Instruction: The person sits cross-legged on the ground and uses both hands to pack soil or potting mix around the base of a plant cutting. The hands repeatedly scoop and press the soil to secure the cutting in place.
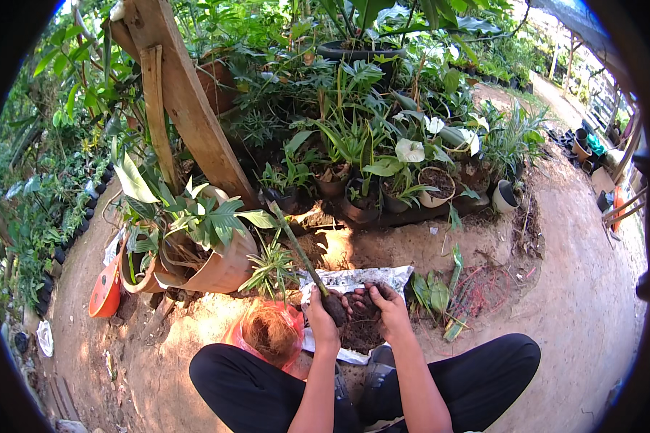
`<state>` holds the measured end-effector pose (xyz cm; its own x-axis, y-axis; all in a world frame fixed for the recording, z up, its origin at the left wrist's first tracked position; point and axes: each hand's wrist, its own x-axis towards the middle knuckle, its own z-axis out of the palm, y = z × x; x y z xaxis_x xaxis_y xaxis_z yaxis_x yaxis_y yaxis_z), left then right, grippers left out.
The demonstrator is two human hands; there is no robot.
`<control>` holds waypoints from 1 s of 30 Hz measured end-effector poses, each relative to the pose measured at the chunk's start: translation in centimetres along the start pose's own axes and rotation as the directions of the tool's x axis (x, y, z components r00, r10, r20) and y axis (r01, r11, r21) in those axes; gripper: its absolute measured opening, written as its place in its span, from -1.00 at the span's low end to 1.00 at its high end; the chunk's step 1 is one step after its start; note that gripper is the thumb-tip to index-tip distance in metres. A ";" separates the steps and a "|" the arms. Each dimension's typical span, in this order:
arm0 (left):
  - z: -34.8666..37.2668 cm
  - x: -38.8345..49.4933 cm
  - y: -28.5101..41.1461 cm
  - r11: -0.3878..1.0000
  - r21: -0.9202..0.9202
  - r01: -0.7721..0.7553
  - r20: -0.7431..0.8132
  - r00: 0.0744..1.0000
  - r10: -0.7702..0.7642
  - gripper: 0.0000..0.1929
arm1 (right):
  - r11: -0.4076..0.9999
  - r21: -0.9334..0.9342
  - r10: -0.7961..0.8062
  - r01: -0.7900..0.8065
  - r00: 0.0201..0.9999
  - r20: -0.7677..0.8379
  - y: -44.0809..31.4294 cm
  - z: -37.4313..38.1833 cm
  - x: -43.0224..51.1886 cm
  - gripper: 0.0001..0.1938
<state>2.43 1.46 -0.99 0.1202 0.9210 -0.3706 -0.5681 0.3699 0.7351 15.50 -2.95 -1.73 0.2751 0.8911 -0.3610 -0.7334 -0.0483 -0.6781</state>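
Note:
My left hand (320, 320) grips a green plant stem (299, 246) at its base, where a dark ball of soil (334, 309) surrounds the lower end. The stem leans up and to the left, with no leaves visible on it. Close by on the right, my right hand (391, 311) is cupped with its soiled fingers curled in around dark soil. Under both hands lies a white plastic sack (398, 276), spread on the ground, bearing a heap of loose soil (360, 331). To the left, a red plastic bag (295, 319) holds brown coir fibre (265, 335).
Large clay-coloured pots (233, 265) with leafy plants stand at left, beside an orange-red container (105, 289). Wooden posts (195, 103) slant above them. Several potted plants (360, 203) line the far side. Cut leaves (430, 292) and red plastic string (482, 292) lie at right.

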 end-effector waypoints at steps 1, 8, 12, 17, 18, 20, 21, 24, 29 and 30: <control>0.0 0.0 0.0 1.000 0.001 -0.019 0.000 1.000 0.019 -0.46 | 1.000 -0.003 -0.003 0.003 1.000 -0.004 0.2 -0.2 0.1 -0.78; 0.0 0.1 -0.2 0.998 0.021 -0.058 -0.002 0.998 0.058 -0.46 | 0.999 -0.033 -0.025 0.024 0.999 -0.024 0.0 0.0 0.0 -0.80; 0.1 0.0 0.0 0.998 0.009 -0.061 0.019 0.998 0.061 -0.47 | 0.995 0.076 -0.059 0.058 0.998 0.014 -0.4 0.9 -0.6 -0.79; -0.1 -0.1 0.0 0.998 -0.054 -0.014 0.007 1.000 0.014 -0.46 | 0.998 -0.034 -0.046 0.045 0.998 -0.031 -0.4 0.7 -0.4 -0.73; -0.2 0.0 -0.1 0.998 -0.066 -0.018 0.031 0.999 0.020 -0.46 | 0.998 -0.062 -0.027 0.024 0.998 -0.055 -0.4 0.5 -0.4 -0.72; -0.3 0.2 -0.4 1.000 -0.011 -0.018 0.010 1.000 0.018 -0.45 | 0.992 -0.117 -0.051 0.045 0.998 -0.048 -0.3 0.3 -0.3 -0.73; -0.3 0.3 -0.5 1.000 0.006 -0.009 0.019 1.000 0.009 -0.45 | 0.988 -0.147 -0.058 0.050 0.997 -0.052 -0.3 0.3 -0.3 -0.74; -0.4 0.5 -0.7 1.000 0.023 -0.006 0.020 1.000 0.005 -0.44 | 0.990 -0.118 -0.078 0.072 0.996 -0.047 -0.3 0.5 -0.3 -0.76; -0.4 0.2 -0.5 1.000 -0.010 -0.029 0.025 0.999 0.029 -0.45 | 1.000 -0.001 -0.016 0.016 1.000 -0.005 -0.6 1.0 -0.6 -0.82; -0.3 0.1 -0.4 0.999 -0.036 -0.024 0.035 0.999 0.026 -0.46 | 0.999 0.054 -0.001 0.000 1.000 0.022 -0.6 1.0 -0.6 -0.82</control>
<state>2.43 1.36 -1.53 0.1340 0.9339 -0.3315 -0.6002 0.3426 0.7228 15.14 -3.00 -0.48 0.2625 0.9008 -0.3459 -0.7658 -0.0236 -0.6426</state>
